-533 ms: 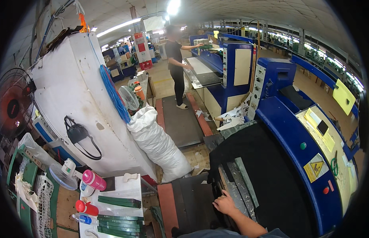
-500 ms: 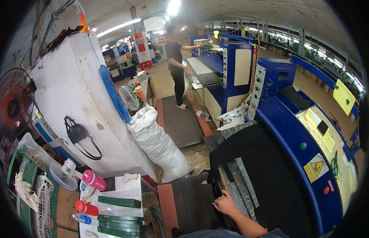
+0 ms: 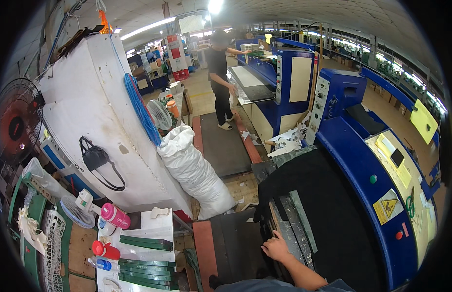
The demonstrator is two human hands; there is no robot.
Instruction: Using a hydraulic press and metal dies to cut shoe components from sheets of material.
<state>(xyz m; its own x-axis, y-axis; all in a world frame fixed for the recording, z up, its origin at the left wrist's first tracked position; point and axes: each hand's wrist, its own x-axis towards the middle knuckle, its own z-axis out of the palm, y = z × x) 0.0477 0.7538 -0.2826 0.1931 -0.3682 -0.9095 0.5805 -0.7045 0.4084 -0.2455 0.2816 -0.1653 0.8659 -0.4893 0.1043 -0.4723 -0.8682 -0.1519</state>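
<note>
My right hand (image 3: 276, 247) rests at the left edge of a black-covered worktable (image 3: 347, 228), beside a set of long flat strips. One finger is stretched out and the others bend over the edge; I see nothing held in them. Closest to the hand lies a grey, worn, speckled strip (image 3: 285, 226). A dark speckled strip (image 3: 295, 221) lies alongside it, and a greenish-grey strip (image 3: 304, 221) forms the right side of the set. My left hand is out of the picture.
A blue machine (image 3: 352, 160) with green and red buttons borders the worktable on the right. At left, a white table (image 3: 147, 228) holds green strips (image 3: 145, 242) and bottles. A stuffed white sack (image 3: 197, 175) leans near the walkway. Farther off, a person (image 3: 218, 78) stands at another machine.
The view has shifted slightly. My right hand stays at the strips' edge. The person in the background has shifted an arm and their feet a little.
</note>
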